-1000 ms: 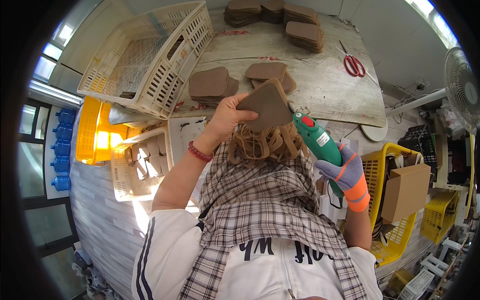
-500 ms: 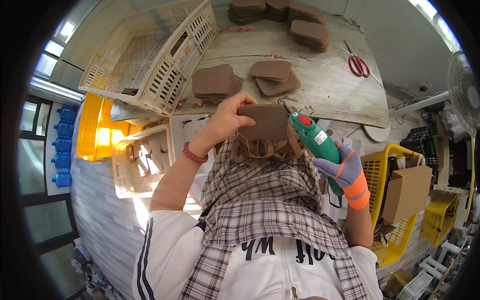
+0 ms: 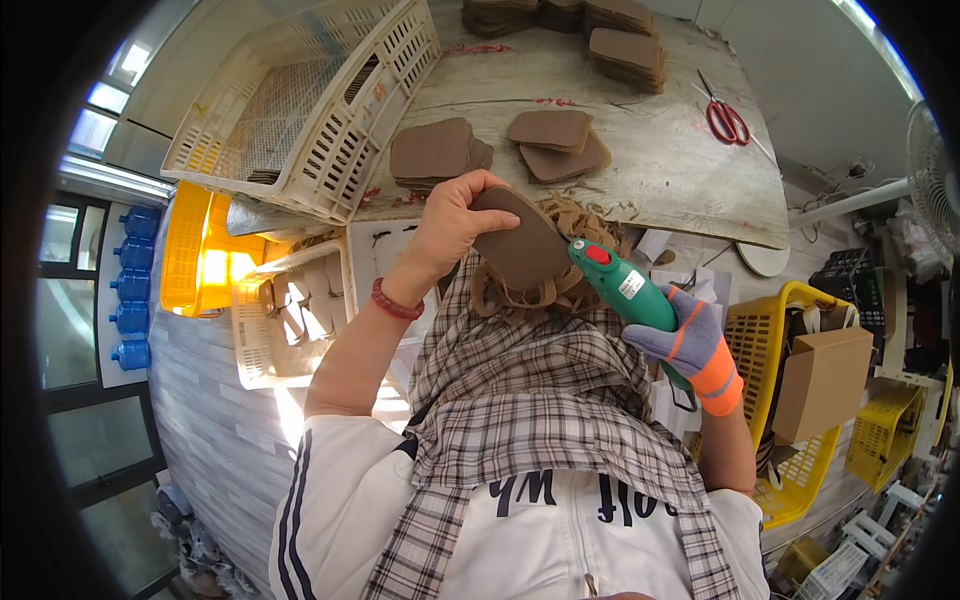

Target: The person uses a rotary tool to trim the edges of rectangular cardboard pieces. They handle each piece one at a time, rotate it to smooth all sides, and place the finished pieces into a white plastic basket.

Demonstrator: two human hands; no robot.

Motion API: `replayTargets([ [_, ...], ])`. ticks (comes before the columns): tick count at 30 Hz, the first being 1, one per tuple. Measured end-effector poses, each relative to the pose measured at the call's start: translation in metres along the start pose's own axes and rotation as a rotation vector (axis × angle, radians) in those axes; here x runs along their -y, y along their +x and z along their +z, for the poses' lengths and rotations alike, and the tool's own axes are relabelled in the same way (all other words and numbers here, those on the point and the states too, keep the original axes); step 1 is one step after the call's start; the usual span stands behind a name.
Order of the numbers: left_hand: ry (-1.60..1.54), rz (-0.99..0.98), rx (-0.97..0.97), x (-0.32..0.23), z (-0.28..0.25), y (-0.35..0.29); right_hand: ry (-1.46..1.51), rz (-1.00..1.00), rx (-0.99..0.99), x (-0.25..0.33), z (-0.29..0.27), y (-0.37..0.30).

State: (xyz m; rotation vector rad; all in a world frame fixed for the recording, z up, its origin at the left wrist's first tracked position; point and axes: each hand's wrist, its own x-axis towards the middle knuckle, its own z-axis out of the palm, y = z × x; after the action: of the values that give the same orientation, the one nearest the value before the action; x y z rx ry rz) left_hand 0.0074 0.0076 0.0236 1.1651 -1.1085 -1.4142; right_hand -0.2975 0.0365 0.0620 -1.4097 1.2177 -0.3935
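Between its thumb and fingers, my bare left hand [image 3: 448, 226] pinches a brown flat piece with rounded corners [image 3: 524, 248], tilted above my lap. My right hand [image 3: 690, 346], in a grey and orange glove, is wrapped round a green handheld power tool with a red button [image 3: 632, 288]. The tool's narrow tip meets the piece's right edge; the exact contact is too small to make out. Thin brown offcut strips [image 3: 574, 218] lie curled in a heap behind and under the piece, on my checked apron [image 3: 520, 370].
On the worktable [image 3: 480, 90] are a stack of brown pieces [image 3: 432, 150], a smaller pile [image 3: 555, 135], more stacks at the back and red-handled scissors [image 3: 727, 122]. A white crate [image 3: 330, 140] stands at left, yellow baskets [image 3: 790, 300] at right. A fan [image 3: 928, 170] stands far right.
My left hand has turned the brown piece, so it now sits at a slant. The tool has shifted slightly left and down along its edge. More offcut strips show behind it.
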Motion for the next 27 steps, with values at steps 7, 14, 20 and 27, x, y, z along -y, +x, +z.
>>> replayTargets([
  [7, 0.120, -0.021, 0.119, 0.000, 0.012, -0.001, -0.069, -0.075, -0.008, -0.013, 0.004, 0.006],
  [14, 0.297, -0.085, 0.298, -0.018, 0.023, 0.000, -0.104, -0.111, -0.011, -0.015, 0.007, 0.014],
  [20, 0.224, -0.048, 0.202, -0.015, 0.006, 0.004, 0.055, -0.079, -0.032, -0.009, 0.011, 0.019],
  [27, -0.127, 0.035, -0.308, -0.026, -0.096, 0.038, 0.191, 0.009, -0.098, -0.034, 0.002, 0.015],
])
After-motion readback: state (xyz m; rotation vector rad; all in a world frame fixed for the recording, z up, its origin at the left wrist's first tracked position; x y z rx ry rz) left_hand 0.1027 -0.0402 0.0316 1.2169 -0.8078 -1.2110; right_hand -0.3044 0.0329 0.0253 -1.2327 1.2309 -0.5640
